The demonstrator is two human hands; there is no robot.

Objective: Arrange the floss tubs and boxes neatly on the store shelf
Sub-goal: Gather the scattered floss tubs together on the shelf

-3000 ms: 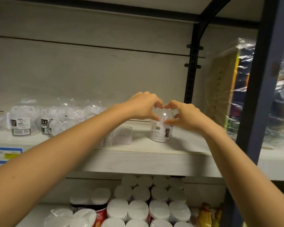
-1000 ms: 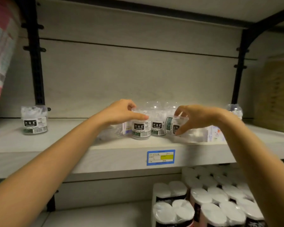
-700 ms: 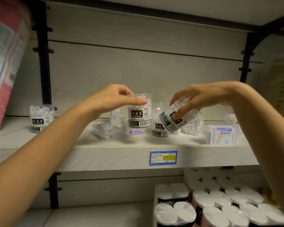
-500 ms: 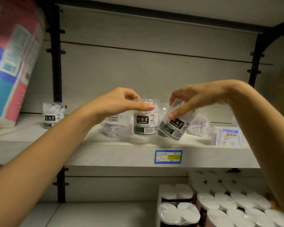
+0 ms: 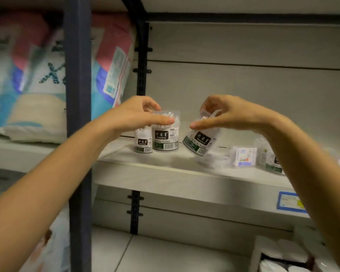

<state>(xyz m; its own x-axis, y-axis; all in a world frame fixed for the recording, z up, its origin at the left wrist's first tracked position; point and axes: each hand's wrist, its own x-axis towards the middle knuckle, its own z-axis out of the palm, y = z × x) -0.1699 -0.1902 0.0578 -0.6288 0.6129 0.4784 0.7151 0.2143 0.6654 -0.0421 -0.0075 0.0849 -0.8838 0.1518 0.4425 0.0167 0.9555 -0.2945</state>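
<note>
Pale wood-grain store shelf (image 5: pixel 185 173) carries the stock, with large pink-and-blue printed sacks (image 5: pixel 28 85) in the neighbouring bay beyond a dark steel upright (image 5: pixel 78 75). A person's left hand (image 5: pixel 133 114) grips a clear floss tub (image 5: pixel 165 138) by its top, upright and close beside a second standing tub (image 5: pixel 143 143) at the shelf's left end; whether it rests on the board is hard to tell. The right hand (image 5: pixel 230 112) pinches a tilted tub (image 5: pixel 199 143) by its lid, above the shelf. Further right sit a small floss box (image 5: pixel 243 156), a blurred tub (image 5: pixel 273 161) and a blue price label (image 5: pixel 290 201).
</note>
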